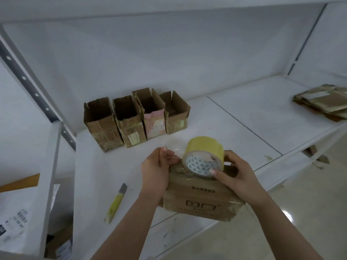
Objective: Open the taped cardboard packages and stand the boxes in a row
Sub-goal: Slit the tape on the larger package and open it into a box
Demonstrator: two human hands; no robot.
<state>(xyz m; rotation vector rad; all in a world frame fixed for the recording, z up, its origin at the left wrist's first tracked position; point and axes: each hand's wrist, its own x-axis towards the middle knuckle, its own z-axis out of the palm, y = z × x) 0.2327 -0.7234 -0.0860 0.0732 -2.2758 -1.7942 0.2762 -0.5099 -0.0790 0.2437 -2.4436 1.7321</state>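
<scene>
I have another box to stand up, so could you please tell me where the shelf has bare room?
Bare shelf lies right of the row of open boxes, up to the flat stack. A smaller patch lies between the row and the knife. The front is crowded: both hands, tape roll and package.

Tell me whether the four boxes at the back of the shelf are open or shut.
Open. All four boxes stand upright in a row, top flaps raised, dark insides showing.

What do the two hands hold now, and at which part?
The right hand grips the yellow tape roll at its right rim. The left hand pinches the pulled-out clear tape end and rests on the cardboard package.
</scene>
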